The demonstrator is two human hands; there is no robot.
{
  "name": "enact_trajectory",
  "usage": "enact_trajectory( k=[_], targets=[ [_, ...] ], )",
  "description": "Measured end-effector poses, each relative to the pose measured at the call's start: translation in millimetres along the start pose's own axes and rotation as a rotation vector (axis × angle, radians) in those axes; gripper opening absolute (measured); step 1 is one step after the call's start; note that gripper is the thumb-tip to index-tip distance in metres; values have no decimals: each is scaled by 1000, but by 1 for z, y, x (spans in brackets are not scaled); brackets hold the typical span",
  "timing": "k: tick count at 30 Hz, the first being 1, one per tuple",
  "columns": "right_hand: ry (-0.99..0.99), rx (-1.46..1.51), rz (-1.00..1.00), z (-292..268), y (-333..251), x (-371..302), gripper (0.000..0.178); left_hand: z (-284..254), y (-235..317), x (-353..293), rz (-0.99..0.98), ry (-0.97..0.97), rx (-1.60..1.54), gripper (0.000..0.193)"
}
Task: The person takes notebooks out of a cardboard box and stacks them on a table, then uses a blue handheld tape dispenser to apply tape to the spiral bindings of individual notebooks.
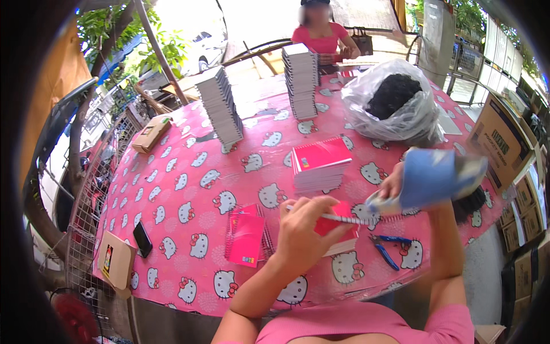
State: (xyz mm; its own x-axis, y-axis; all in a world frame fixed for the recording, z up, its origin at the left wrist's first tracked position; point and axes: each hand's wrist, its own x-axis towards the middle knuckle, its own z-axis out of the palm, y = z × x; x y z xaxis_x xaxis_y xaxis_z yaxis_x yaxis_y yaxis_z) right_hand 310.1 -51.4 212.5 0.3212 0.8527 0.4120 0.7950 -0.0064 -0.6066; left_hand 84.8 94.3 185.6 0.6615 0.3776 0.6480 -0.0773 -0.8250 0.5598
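My left hand [305, 232] pinches a small spiral notebook [348, 219] at one end, tilted so its bound edge faces up. A dark coil stretches from that edge toward the right. Below it lies a low stack of pink-covered booklets [342, 247]. My right hand [392, 184] is closed on a blue, grey-soled thing like a slipper [427, 179], blurred by motion, just above the coil's far end. Blue-handled pliers [389, 247] rest on the table by the stack. Left of my left hand sit several pink notebooks [246, 238] with coils.
A taller pink-topped stack [322, 163] stands ahead, with two tall notebook piles [220, 109] [301, 83] beyond. A plastic bag of black coils [395, 100] is far right; more coils [470, 207] lie nearer. A phone [142, 239] and cardboard boxes [116, 261] are left. Another person [322, 37] sits opposite.
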Motion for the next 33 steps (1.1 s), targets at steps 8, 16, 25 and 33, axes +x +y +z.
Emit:
enact_trajectory(
  k=[8,16,25,33],
  targets=[
    [-111,392,-37,21,-3,10,26,-2,-29,-3,-59,89,-416,33],
    [-48,-56,33,40,1,29,28,3,-64,-27,-456,109,-1269,23],
    [54,16,89,35,-12,25,22,-4,-79,-32,-403,38,-1352,23],
    [115,-722,563,50,88,-67,45,-8,-62,-27,-478,9,-1136,26]
  ],
)
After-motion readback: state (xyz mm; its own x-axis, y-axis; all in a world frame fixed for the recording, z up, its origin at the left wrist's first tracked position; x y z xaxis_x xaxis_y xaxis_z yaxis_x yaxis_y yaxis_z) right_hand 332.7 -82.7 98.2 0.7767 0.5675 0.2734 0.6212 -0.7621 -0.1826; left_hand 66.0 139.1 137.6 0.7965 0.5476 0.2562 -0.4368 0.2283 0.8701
